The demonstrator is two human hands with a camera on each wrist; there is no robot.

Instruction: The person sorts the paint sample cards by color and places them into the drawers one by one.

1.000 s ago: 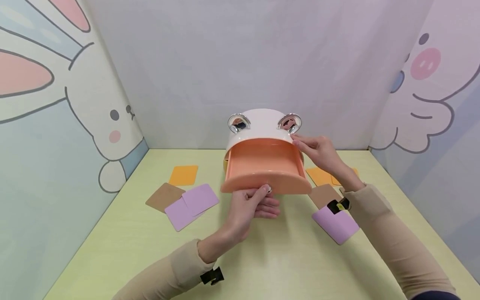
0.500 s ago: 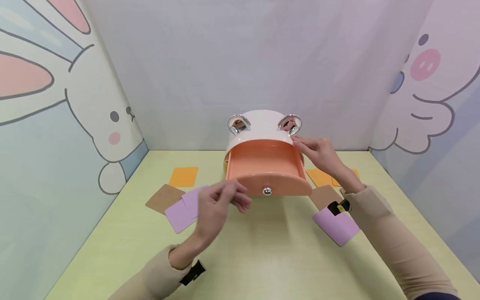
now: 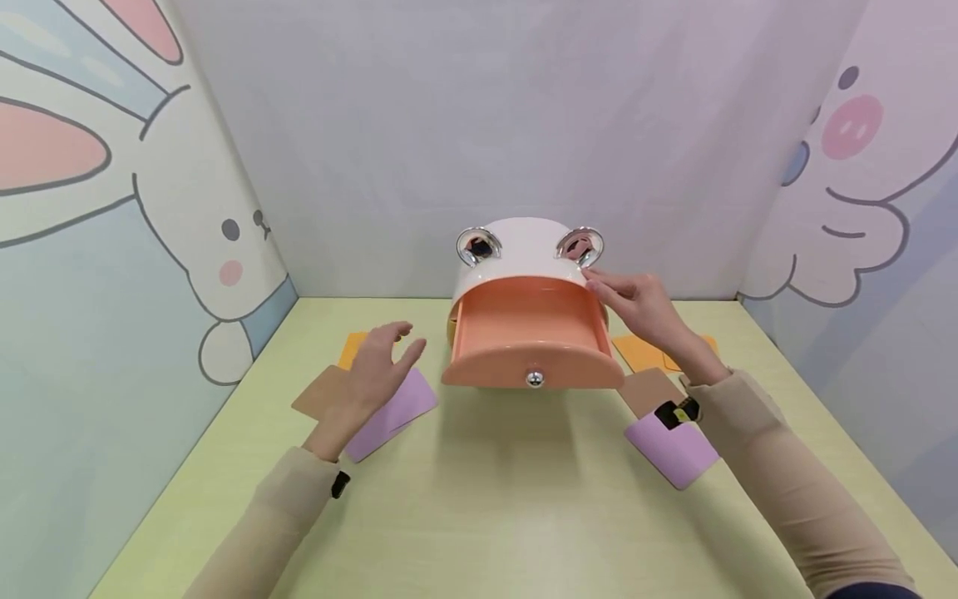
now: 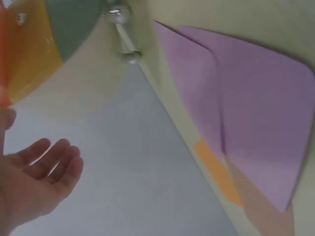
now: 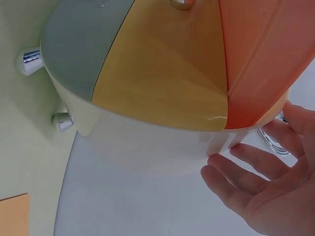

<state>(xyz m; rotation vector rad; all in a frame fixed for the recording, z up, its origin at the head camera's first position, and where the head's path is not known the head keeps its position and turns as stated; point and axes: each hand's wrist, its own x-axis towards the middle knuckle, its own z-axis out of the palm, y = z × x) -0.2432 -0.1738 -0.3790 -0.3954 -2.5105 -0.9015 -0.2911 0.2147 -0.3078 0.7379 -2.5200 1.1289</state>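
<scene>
Left hand (image 3: 377,372), fingers apart, above cards (image 3: 415,401); right hand (image 3: 644,308), fingers loose, touching cabinet (image 3: 527,241).

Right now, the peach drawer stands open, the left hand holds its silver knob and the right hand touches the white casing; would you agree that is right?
Not quite: the head view shows the left hand apart from the silver knob, off to its left. The peach drawer does stand open, and the right hand touches the white casing.
</scene>
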